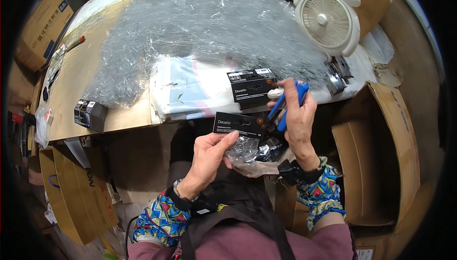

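Observation:
Over my lap, my left hand (207, 160) pinches a clear plastic bag (243, 150) topped by a black header card (238, 125) with a hang hole. My right hand (299, 122) is closed around a blue hand tool (303, 91), its kind partly hidden by my fingers. White wrapping covers one fingertip of that hand. Just beyond, a stack of black cards (252, 88) lies at the table's edge. Beneath my hands, dark shiny pieces (269, 150) show beside light-coloured wrapping (257, 168); what they are I cannot make out.
A large heap of clear plastic film or bags (200, 26) covers the table (128, 124). A white fan (328, 19) stands at the back right. More black cards (90, 115) sit at the left edge. Open cardboard boxes flank me, left (78, 198) and right (400, 136).

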`<state>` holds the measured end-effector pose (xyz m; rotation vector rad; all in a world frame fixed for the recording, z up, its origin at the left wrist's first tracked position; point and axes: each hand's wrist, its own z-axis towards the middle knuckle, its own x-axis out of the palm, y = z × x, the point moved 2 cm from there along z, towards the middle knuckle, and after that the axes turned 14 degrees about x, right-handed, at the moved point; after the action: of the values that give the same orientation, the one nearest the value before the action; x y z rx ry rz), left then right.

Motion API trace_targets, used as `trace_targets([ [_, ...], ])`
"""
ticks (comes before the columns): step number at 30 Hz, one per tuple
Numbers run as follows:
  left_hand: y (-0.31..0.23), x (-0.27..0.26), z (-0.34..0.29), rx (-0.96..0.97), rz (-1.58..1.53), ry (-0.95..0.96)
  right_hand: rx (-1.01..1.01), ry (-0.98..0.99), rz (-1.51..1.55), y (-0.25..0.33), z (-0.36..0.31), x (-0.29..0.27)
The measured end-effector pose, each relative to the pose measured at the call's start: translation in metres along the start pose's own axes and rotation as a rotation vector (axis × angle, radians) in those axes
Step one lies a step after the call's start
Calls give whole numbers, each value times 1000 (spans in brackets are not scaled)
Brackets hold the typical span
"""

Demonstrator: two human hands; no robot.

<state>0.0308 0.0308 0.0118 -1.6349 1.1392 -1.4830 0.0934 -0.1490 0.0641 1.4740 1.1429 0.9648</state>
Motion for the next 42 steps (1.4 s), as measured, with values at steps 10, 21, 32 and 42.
trace_targets([
  [10, 2, 13, -6, 211, 339, -10, -70, 14, -33, -36, -7, 18],
  [21, 6, 26, -2, 513, 674, 35, -177, -27, 189, -40, -19, 24],
  [32, -42, -49, 114, 397, 867, -77, -332, 173, -419, -9, 4, -9],
  [42, -52, -64, 174, 320, 1016, -135, -662, 259, -1011, 18, 58, -20],
])
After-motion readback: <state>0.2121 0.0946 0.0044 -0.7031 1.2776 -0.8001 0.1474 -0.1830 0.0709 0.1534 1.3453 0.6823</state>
